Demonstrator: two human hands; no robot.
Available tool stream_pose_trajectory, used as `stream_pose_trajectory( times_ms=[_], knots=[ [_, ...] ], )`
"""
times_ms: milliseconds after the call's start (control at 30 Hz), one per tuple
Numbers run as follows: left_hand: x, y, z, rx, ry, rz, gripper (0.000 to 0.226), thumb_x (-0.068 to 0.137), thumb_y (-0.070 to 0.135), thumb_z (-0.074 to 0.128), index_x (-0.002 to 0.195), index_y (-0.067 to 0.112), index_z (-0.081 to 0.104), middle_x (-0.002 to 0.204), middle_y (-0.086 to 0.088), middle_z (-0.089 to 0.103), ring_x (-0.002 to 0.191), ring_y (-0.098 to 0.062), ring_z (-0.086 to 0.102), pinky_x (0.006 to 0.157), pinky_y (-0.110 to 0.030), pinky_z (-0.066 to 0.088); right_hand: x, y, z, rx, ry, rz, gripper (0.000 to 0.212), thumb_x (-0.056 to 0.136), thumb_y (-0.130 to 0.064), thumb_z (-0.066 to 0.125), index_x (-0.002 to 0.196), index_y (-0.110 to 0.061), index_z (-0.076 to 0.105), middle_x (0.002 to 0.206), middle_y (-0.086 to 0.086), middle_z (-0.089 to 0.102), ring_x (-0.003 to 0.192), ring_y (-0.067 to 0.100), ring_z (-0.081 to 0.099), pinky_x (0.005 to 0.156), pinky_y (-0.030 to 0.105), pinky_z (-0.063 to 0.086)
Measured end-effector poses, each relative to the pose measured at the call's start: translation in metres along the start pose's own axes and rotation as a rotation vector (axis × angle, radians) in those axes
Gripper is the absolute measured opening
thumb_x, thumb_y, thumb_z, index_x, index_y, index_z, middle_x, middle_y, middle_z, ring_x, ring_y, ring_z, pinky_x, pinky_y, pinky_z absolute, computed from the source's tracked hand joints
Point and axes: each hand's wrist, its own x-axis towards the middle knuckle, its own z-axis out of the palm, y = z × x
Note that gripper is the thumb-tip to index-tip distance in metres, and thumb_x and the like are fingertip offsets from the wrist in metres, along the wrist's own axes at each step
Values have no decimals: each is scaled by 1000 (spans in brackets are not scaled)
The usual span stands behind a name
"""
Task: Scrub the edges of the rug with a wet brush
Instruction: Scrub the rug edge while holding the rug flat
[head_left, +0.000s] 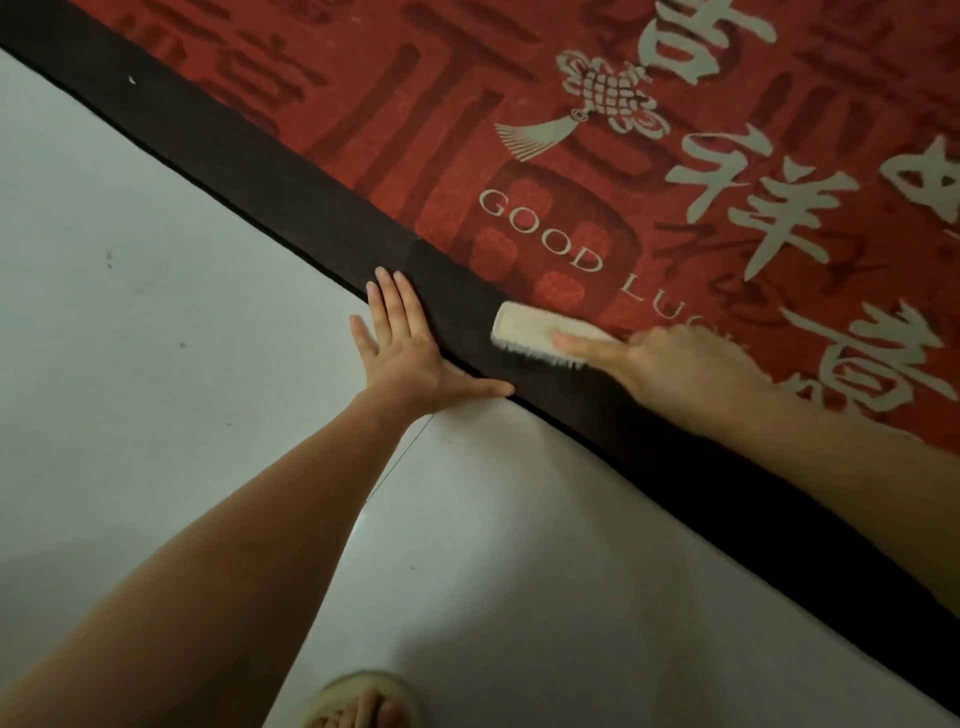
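One sandalled foot (363, 701) stands on the white floor (156, 312) at the near edge. The left hand (410, 348) lies flat with fingers spread, pressing the black border (291, 192) of the single red rug (675, 182). Just beyond, the right hand (675, 364) grips one white brush (540, 332), bristles down on the same border.

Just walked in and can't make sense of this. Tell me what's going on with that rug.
A person is scrubbing the rug's dark border with a pale brush, gripped in the right hand. The left hand lies flat with straight fingers, partly on the border, partly on the white floor. A sandalled foot shows at the bottom.
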Motion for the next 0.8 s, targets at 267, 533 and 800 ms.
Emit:
stream_pose_trajectory(
  times_ms=[267,533,800],
  knots=[
    [-1,-3,0,10,-1,10,167,41,91,65,144,8,-37,151,-7,-44,140,-22,-39,117,-52,-16,-28,-23,33,115,7,-46,71,98,-17,35,146,-56,-2,87,5,58,82,29,64,68,36,47],
    [-4,-3,-7,76,3,-6,164,43,90,66,147,6,-31,155,-10,-36,145,-24,-31,119,-53,-10,-31,-62,42,243,92,74,74,96,-12,36,148,-52,3,92,11,65,84,34,64,69,40,47],
    [-2,11,-16,186,-71,-81,164,48,87,69,144,1,-33,154,-16,-37,144,-30,-32,116,-54,-14,34,-80,-6,346,244,294,59,100,-12,37,147,-45,26,98,18,63,88,38,64,67,40,45]
  ],
)
